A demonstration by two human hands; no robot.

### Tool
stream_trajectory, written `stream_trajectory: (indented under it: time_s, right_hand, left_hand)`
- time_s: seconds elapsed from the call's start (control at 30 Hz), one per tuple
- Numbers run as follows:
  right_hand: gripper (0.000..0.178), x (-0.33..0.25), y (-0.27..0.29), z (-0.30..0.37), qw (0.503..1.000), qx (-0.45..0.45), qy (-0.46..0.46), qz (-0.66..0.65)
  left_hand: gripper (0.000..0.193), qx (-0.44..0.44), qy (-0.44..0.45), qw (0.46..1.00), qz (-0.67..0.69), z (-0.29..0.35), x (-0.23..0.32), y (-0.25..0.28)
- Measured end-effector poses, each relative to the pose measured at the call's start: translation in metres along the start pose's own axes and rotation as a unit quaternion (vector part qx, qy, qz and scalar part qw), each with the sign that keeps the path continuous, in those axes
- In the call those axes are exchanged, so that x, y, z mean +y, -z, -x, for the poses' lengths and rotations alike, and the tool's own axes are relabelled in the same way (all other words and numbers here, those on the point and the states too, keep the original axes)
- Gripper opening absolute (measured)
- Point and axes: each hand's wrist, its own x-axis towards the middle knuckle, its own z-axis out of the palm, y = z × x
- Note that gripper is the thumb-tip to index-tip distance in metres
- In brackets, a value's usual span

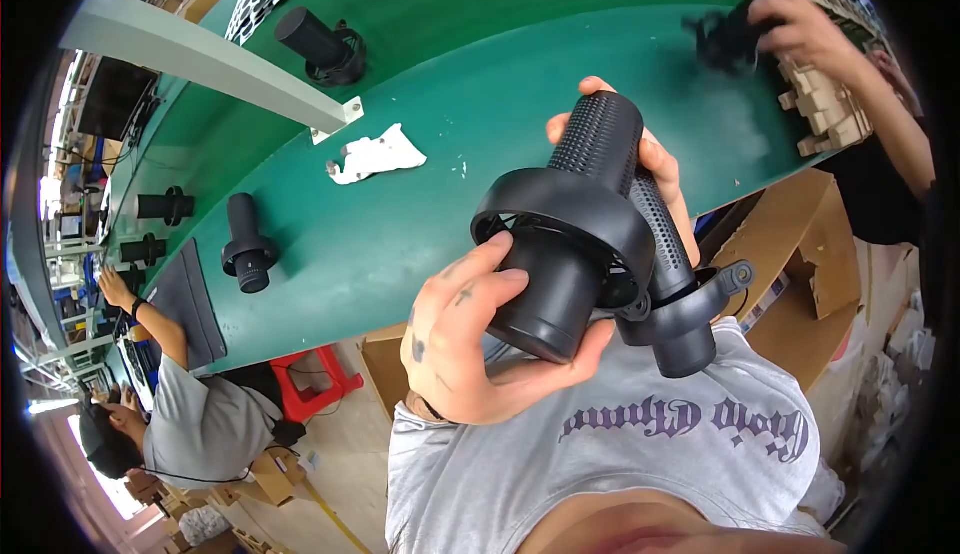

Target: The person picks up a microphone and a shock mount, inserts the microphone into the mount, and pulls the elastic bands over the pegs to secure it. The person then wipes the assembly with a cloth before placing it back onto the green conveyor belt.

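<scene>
In front of my chest I hold two black microphones with perforated barrels and ring-shaped mounts. My left hand [462, 339] is closed around the smooth lower body of the nearer microphone [556, 299], thumb beneath and fingers by its ring. My right hand [672, 189] is behind the perforated barrels, its fingertips showing past the nearer one. The second microphone [662, 229] leans against that hand, tilted, with a small bracket on its ring. How the right fingers divide between the two barrels is partly hidden.
A green bench [400, 264] carries another black microphone [246, 244], a crumpled white packet [378, 154] and a microphone by the back panel [322, 46]. A grey post [215, 62] crosses the left. At right, a co-worker's hand [805, 29] holds a black item near cardboard trays [825, 109].
</scene>
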Motion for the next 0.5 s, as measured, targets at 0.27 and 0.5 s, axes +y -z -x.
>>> stream_trajectory:
  time_s: [0.27, 0.5]
  right_hand:
    - [0.073, 0.000, 0.003, 0.000, 1.000, 0.002, -0.008, -0.007]
    - [0.077, -0.004, 0.007, 0.001, 1.000, -0.001, -0.001, 0.029]
  left_hand:
    - [0.077, 0.008, -0.005, 1.000, -0.019, 0.001, 0.005, -0.005]
    - [0.072, 0.033, -0.024, 0.999, -0.014, 0.000, 0.004, -0.010]
